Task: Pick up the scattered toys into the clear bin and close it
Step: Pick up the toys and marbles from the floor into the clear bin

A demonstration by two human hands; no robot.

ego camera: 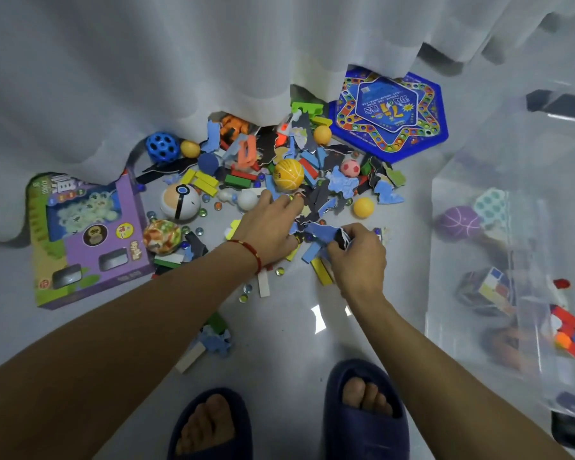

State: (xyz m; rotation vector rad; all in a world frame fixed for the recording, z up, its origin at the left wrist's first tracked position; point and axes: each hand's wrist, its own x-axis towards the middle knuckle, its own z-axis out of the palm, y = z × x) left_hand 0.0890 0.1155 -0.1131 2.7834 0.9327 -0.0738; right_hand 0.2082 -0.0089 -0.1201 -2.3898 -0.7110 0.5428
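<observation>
White curtain (146, 78) hangs across the far side, its hem draped over the far edge of the toy pile. Clear bin (472, 260) stands at right, open, already holding puzzle cubes (492, 290) and a purple ball (458, 222); no lid identifiable. Purple boxed set (93, 247) lies flat at left, long axis running near-to-far, partly under the curtain. Blue hexagonal game board (392, 114) lies flat at far right of the pile. Pile centre: yellow basketball (288, 174), flat foam puzzle pieces, wooden blocks (206, 182), glass marbles scattered loose. Left hand (266, 224) spread palm-down over the pile, fingers extended onto pieces, gripping nothing clearly. Right hand (356, 254) curled, fingers pinching a bunch of blue and dark puzzle pieces (326, 235). Risks, as judged: thin pieces may slip from the bunched pinch on the carry right to the bin; marbles near the slippers (365, 403) could roll or go underfoot; items under the curtain hem could be missed.
</observation>
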